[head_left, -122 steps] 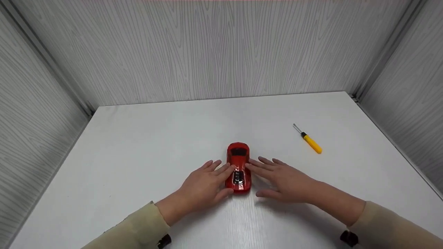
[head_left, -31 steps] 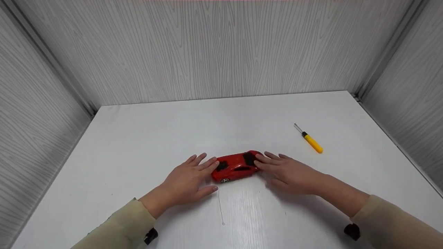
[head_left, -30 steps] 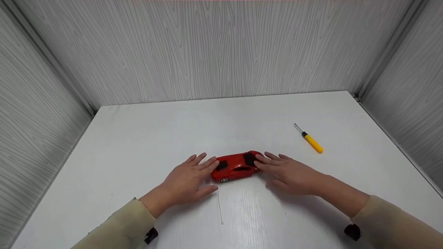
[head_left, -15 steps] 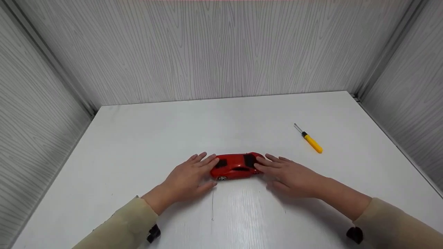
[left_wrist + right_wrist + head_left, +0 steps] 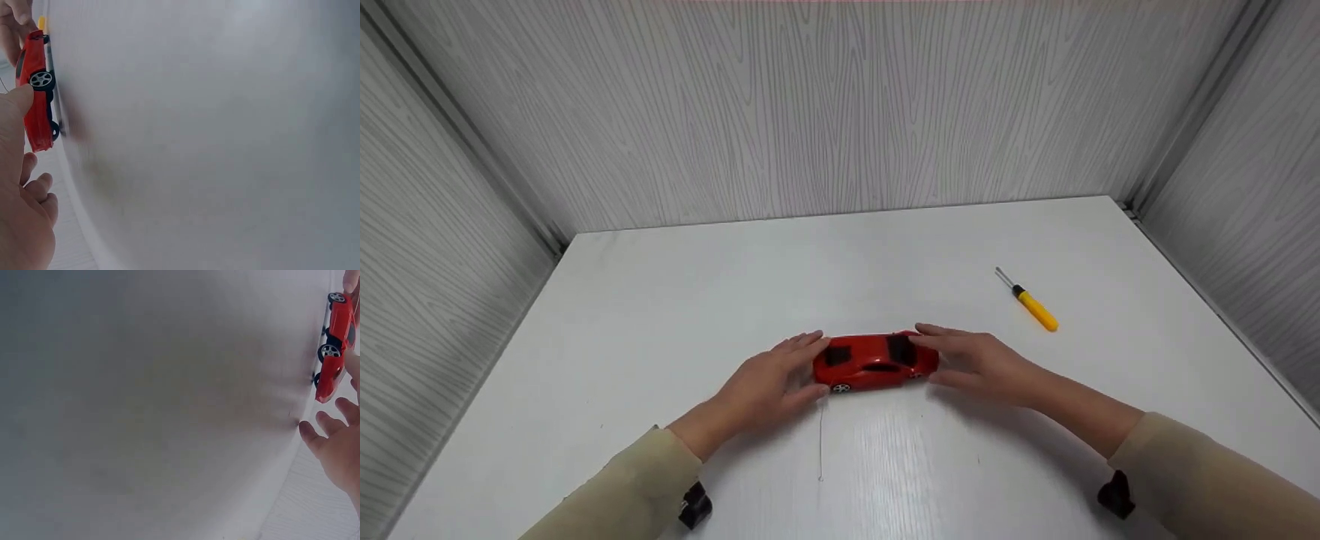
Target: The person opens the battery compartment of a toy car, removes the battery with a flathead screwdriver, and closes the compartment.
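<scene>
I see the red toy car (image 5: 868,364) upright, mid-desk (image 5: 697,285), lying sideways, windshield end right. Left grip (image 5: 761,390) holds its rear, right grip (image 5: 990,367) the front, thumb and fingers on either side. Thin string (image 5: 821,442) runs nearward by the left thumb. Yellow-handled screwdriver (image 5: 1037,310) lies farther back right, clear of both.

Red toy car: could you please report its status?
Left hand gripping left end, right hand gripping right end. Red toy car upright, crosswise between them. Yellow screwdriver apart, out of the way; thin strand near left hand.
</scene>
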Available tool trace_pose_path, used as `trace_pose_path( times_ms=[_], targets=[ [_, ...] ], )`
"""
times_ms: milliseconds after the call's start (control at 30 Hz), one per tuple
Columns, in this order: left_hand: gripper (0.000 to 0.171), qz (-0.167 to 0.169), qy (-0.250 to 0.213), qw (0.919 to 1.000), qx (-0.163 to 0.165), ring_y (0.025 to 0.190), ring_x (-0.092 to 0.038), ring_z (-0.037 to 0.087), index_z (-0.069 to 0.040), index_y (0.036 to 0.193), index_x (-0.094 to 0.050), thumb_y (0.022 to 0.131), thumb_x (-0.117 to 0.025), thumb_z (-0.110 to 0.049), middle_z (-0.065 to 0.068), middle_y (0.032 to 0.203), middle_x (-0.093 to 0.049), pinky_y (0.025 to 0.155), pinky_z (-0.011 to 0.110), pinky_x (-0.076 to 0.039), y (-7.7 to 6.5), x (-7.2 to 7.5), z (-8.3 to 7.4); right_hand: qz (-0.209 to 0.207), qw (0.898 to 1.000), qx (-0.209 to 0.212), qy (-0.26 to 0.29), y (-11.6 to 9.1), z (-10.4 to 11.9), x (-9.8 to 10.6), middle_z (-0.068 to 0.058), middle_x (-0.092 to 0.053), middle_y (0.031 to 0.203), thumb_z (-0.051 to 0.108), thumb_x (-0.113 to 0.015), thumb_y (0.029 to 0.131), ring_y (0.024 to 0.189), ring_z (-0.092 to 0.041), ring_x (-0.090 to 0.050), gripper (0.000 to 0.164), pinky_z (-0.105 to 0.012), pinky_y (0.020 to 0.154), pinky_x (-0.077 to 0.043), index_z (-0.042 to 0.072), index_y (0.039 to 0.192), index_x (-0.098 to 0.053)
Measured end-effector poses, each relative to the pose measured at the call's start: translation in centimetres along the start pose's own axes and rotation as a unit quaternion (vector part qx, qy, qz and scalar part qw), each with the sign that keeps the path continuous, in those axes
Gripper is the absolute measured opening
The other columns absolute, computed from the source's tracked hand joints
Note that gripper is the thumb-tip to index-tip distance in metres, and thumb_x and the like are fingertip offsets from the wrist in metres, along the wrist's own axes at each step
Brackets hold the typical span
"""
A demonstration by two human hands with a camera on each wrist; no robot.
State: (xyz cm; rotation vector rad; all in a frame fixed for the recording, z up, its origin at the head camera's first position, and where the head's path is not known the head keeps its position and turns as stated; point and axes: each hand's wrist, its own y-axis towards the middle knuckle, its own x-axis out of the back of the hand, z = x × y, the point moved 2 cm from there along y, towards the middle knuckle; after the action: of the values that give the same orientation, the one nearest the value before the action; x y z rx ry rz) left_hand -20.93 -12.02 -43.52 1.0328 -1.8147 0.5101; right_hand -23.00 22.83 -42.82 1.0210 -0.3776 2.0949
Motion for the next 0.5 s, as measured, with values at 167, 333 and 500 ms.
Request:
trace_pose_path(
  times_ms=[167,333,500],
  targets=[
    [0.076,0.003,-0.077,0.9969,0.013,0.154,-0.038,0.021,-0.019,0.165,-0.042,0.100,-0.076,-0.038,0.001,0.167,-0.042,0.122,0.045,-0.037,0.3,-0.3,0.4,-0.015,0.998,-0.026,0.052,0.5,-0.8,0.0,-0.007,-0.046,0.165,0.023,-0.080,0.098,0.154,-0.030,-0.038,0.063,-0.047,0.114,-0.046,0.023,0.157,-0.056],
    [0.078,0.001,-0.138,0.9894,0.047,0.153,-0.039,0.020,-0.022,0.164,-0.044,0.096,-0.081,-0.036,-0.003,0.165,-0.044,0.122,0.042,-0.036,0.5,-0.6,0.8,-0.012,0.994,-0.066,0.084,0.8,-1.2,-0.1,0.002,-0.049,0.162,0.028,-0.082,0.096,0.153,-0.029,-0.039,0.069,-0.048,0.115,-0.046,0.029,0.158,-0.053],
    [0.077,0.000,-0.158,0.9853,0.065,0.152,-0.042,0.022,-0.024,0.162,-0.047,0.095,-0.083,-0.035,-0.004,0.163,-0.048,0.122,0.044,-0.036,0.7,-0.7,1.0,-0.012,0.992,-0.082,0.099,1.0,-1.7,-0.4,0.009,-0.055,0.156,0.023,-0.084,0.094,0.149,-0.025,-0.042,0.070,-0.047,0.117,-0.044,0.034,0.156,-0.055]
  ],
)
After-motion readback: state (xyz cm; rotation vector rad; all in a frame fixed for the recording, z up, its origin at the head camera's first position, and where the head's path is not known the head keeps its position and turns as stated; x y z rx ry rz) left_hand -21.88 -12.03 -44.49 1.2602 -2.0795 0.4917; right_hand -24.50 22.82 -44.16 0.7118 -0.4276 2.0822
